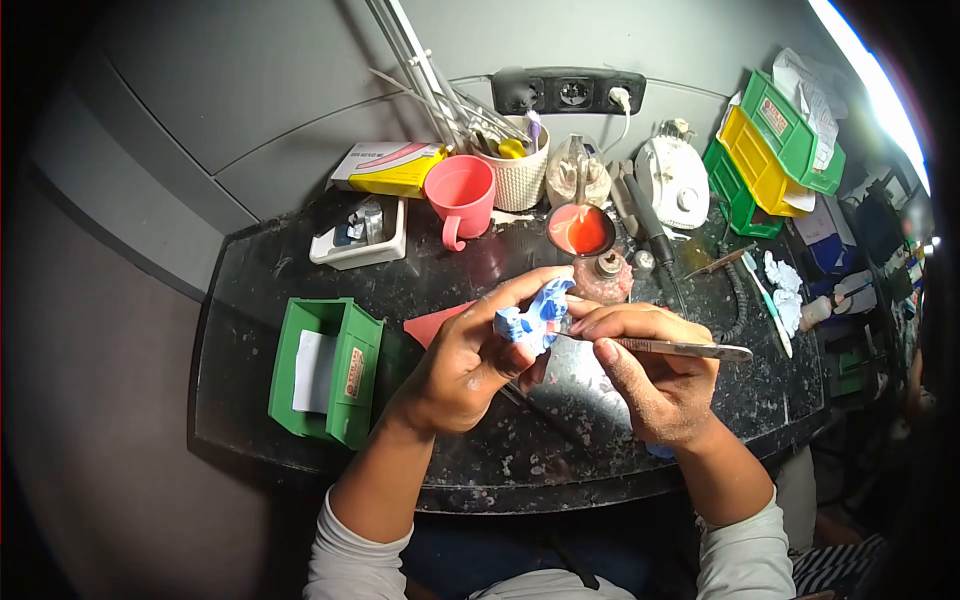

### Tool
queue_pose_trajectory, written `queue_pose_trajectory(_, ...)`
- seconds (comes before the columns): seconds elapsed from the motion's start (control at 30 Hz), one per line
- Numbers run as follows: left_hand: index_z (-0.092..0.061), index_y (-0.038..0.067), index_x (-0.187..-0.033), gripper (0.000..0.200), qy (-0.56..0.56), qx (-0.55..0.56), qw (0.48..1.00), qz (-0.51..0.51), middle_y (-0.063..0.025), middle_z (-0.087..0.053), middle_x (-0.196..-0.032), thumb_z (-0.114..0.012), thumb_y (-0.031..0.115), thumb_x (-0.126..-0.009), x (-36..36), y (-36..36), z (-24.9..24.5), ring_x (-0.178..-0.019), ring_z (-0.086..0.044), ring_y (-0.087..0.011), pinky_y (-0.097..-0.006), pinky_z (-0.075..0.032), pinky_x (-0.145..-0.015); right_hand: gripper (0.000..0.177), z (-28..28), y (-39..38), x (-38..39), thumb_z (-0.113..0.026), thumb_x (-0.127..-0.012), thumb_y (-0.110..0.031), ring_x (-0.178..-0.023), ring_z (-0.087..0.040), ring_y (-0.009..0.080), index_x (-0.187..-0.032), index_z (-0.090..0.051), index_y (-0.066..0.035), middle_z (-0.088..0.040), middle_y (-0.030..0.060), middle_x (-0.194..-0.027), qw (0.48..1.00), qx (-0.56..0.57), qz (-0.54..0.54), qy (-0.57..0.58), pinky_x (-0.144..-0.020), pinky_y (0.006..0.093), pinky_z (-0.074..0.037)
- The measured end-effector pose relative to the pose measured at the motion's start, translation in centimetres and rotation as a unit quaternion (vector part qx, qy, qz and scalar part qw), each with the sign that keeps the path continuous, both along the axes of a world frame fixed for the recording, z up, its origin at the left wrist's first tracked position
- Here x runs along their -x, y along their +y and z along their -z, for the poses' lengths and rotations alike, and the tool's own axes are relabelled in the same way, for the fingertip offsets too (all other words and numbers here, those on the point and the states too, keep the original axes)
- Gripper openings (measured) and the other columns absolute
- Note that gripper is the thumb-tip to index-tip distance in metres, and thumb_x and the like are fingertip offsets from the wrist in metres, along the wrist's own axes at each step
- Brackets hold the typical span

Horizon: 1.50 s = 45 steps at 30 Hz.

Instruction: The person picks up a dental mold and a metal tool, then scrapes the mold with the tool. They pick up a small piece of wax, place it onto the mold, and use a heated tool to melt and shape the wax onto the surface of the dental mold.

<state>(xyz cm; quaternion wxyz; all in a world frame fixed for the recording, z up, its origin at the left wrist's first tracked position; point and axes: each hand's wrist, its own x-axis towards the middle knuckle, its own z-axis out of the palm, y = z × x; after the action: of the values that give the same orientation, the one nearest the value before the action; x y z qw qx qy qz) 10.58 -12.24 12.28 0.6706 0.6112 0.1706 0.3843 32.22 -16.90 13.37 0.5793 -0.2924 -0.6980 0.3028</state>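
Above the middle of the bench, my left hand (462,365) grips a small blue dental model (530,318) between thumb and fingers. A bit of pink shows on the model's inner side. My right hand (655,365) is closed in a pen-like hold on a scalpel (690,349) with a flat metal handle. Its thin tip points left and reaches the model; whether it touches the surface I cannot make out. Behind my left hand lies a pink sheet (432,324), partly hidden by the wrist.
Beyond my hands stand a pan of red liquid (580,230), a pinkish burner (605,278) and a pink mug (462,197). A green bin (360,375) sits left. At right are a handpiece (650,220), a toothbrush (770,305) and stacked bins (765,150).
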Motion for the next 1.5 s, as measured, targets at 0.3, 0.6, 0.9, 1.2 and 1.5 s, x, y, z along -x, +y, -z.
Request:
queue_pose_trajectory(0.3, -0.036, 0.001, -0.154, 0.074, 0.0, -0.003, 1.0, 0.0, -0.0059, -0.062, -0.122, -0.065, 0.041, -0.099, -0.2, 0.0, 0.2, -0.082, -0.056, -0.0082, -0.0254, -0.05, -0.073, 0.013, -0.1, -0.2, 0.0, -0.064, -0.094, 0.006, -0.114, -0.068, 0.0318, -0.107, -0.067, 0.009, -0.071, 0.0177, -0.107, 0.999, 0.033, -0.009, -0.002, -0.1, 0.0388, -0.054)
queue_pose_trajectory(0.6, -0.037, -0.006, -0.15, 0.087, -0.022, 0.005, 1.0, -0.006, -0.0198, -0.064, -0.129, -0.066, 0.054, -0.093, -0.5, 0.2, 0.7, -0.074, -0.063, -0.0125, -0.025, -0.051, -0.062, 0.016, 0.9, -0.6, 0.1, -0.059, -0.098, 0.007, -0.111, -0.067, 0.0227, -0.112, -0.065, 0.007, -0.07, 0.0173, -0.112, 0.99, 0.099, -0.047, 0.083, -0.095, 0.0343, -0.054)
queue_pose_trajectory(0.9, -0.035, -0.006, -0.151, 0.091, -0.032, 0.025, 0.999, 0.008, -0.019, -0.064, -0.128, -0.066, 0.056, -0.092, -0.5, 0.3, 0.5, -0.074, -0.063, -0.0138, -0.0252, -0.05, -0.06, 0.014, 1.2, -0.6, 0.7, -0.057, -0.099, 0.007, -0.113, -0.067, 0.0234, -0.11, -0.064, 0.008, -0.07, 0.0186, -0.114, 0.988, 0.098, -0.046, 0.114, -0.099, 0.0363, -0.052)
queue_pose_trajectory(1.2, -0.036, -0.006, -0.15, 0.087, -0.014, 0.006, 0.999, -0.045, -0.0069, -0.058, -0.1, -0.07, 0.049, -0.092, -0.5, 0.5, 0.2, -0.077, -0.062, -0.0138, -0.0251, -0.051, -0.062, 0.011, 0.2, 0.2, -1.2, -0.065, -0.097, 0.001, -0.11, -0.069, 0.0298, -0.105, -0.068, 0.008, -0.072, 0.016, -0.104, 0.961, 0.191, -0.039, 0.195, -0.099, 0.0418, -0.054)
queue_pose_trajectory(1.5, -0.027, -0.001, -0.154, 0.071, -0.143, 0.147, 0.975, 0.081, -0.0138, -0.06, -0.102, -0.057, 0.037, -0.102, 0.2, 0.9, 0.4, -0.08, -0.064, -0.0204, -0.0296, -0.051, -0.067, 0.015, -0.8, -0.9, -1.7, -0.055, -0.105, -0.009, -0.09, -0.074, 0.0274, -0.099, -0.055, 0.005, -0.07, 0.0184, -0.09, 0.953, 0.175, -0.067, 0.238, -0.086, 0.0393, -0.062)
